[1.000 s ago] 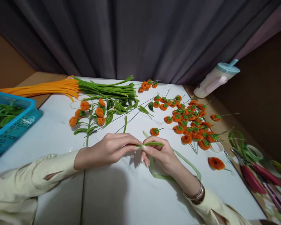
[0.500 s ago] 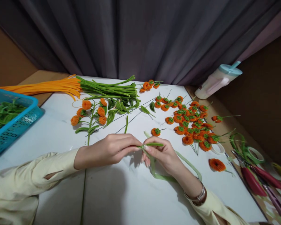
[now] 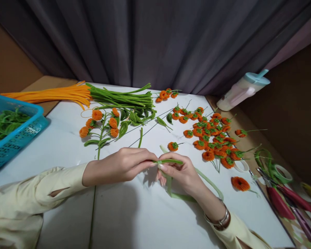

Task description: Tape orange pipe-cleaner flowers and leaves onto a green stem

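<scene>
Reading clock from where fingertips meet, 12 = curtain side. Gripping green stem (image 3: 173,161) dead centre between thumb and fingers of left hand (image 3: 123,164). Pinching same stem with thumb and fingers of right hand (image 3: 180,169), at a pale wrap on the join. Trailing pale green tape (image 3: 183,197) below right palm, around 5 o'clock. Would call wrap partway: pale band only near fingertips, plenty of tape slack.

Looks done: assembled branch (image 3: 101,130) at 10 o'clock, carrying six orange heads plus leaves. Also formed, but lying loose: orange pompoms (image 3: 209,133) at 2, leaves (image 3: 136,118) at 11. Apparently unworked: green stem bundle (image 3: 121,97) at 11, orange bundle (image 3: 52,93) at 10. Can't tell from here whether greens in blue basket (image 3: 22,138) at 9 count as finished. Red-handled pliers (image 3: 278,204) parked between 3 and 4, out of hand.
</scene>
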### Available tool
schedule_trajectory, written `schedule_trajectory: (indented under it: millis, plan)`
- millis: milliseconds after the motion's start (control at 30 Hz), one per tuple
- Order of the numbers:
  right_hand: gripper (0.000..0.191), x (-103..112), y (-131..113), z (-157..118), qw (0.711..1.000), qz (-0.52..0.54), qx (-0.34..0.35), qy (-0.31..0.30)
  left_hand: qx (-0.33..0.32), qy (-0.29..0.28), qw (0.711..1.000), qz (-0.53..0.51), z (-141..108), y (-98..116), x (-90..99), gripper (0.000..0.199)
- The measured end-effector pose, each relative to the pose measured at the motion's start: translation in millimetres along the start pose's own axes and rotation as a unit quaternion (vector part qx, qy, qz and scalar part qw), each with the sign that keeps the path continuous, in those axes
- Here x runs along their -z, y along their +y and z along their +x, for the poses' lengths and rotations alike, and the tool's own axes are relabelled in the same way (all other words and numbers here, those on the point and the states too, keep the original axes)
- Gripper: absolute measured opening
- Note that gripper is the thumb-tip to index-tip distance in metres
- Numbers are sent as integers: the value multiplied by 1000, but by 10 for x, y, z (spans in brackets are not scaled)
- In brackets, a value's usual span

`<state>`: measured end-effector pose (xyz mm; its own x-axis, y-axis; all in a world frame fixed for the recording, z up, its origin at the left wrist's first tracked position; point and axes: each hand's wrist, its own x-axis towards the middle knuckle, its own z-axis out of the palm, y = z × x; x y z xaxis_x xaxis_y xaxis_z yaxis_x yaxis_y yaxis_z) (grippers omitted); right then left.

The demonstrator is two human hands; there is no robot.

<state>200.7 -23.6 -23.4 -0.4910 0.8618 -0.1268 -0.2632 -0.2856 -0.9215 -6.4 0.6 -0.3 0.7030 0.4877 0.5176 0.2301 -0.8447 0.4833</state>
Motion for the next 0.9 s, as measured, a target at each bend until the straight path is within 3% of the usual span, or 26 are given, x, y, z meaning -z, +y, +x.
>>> schedule_trajectory:
  millis: [900]
  plan:
    - [18,-3,-17,-11,1000,1,-10,-6,-41,-28,999,16,16,5,29,14]
